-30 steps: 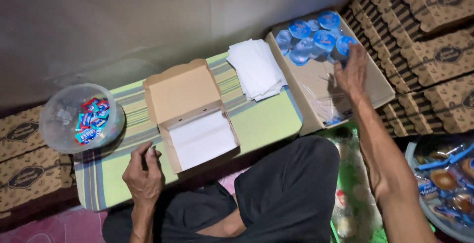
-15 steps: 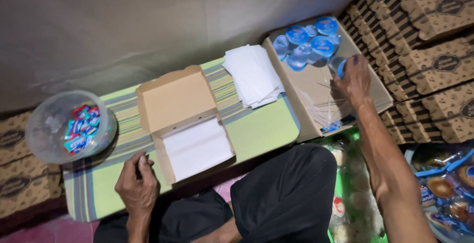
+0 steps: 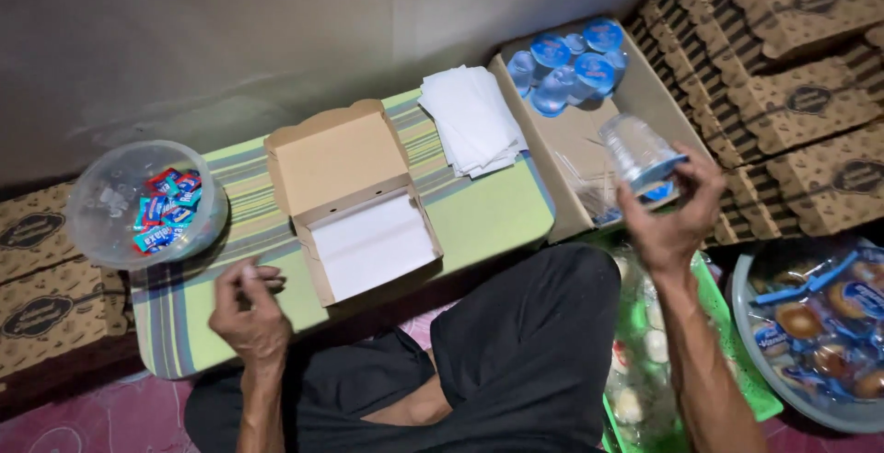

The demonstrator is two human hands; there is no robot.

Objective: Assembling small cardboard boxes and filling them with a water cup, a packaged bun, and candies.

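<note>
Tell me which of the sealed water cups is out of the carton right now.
The one in the right hand: a clear cup held tilted above the carton. The other blue-lidded cups sit clustered at the carton's far end.

Stacked brown boxes [image 3: 810, 94] — a bowl of wrapped sweets [image 3: 147, 204] — white paper sheets [image 3: 474, 121].

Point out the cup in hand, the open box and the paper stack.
cup [image 3: 637, 151], head view, clear side wall.
open box [image 3: 333, 154], head view, inside of lid.
paper stack [image 3: 470, 117], head view, top sheet.
</note>
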